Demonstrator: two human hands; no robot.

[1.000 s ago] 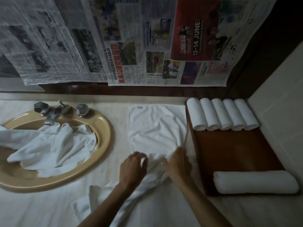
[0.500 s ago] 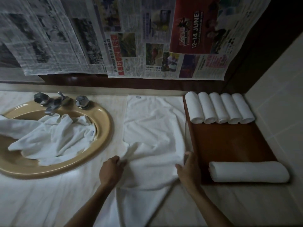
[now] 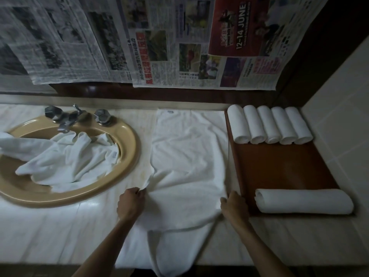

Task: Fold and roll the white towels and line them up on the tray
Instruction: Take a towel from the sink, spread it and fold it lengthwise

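Observation:
A white towel (image 3: 189,156) lies spread lengthwise on the counter between the sink and the tray, its near end hanging over the counter's front edge. My left hand (image 3: 130,202) pinches the towel's left edge. My right hand (image 3: 234,204) grips its right edge beside the tray. The brown wooden tray (image 3: 279,166) holds a row of several rolled white towels (image 3: 269,124) along its far end. One longer rolled towel (image 3: 303,200) lies crosswise at the tray's near end.
A tan sink (image 3: 123,166) on the left holds a heap of loose white towels (image 3: 65,156) under chrome taps (image 3: 75,115). Newspaper sheets (image 3: 159,41) hang on the back wall. A tiled wall (image 3: 343,116) rises right of the tray.
The bunched towel has been pulled flat and wide. My hands moved apart from its middle to its left and right edges, and the far end now reaches the back of the counter.

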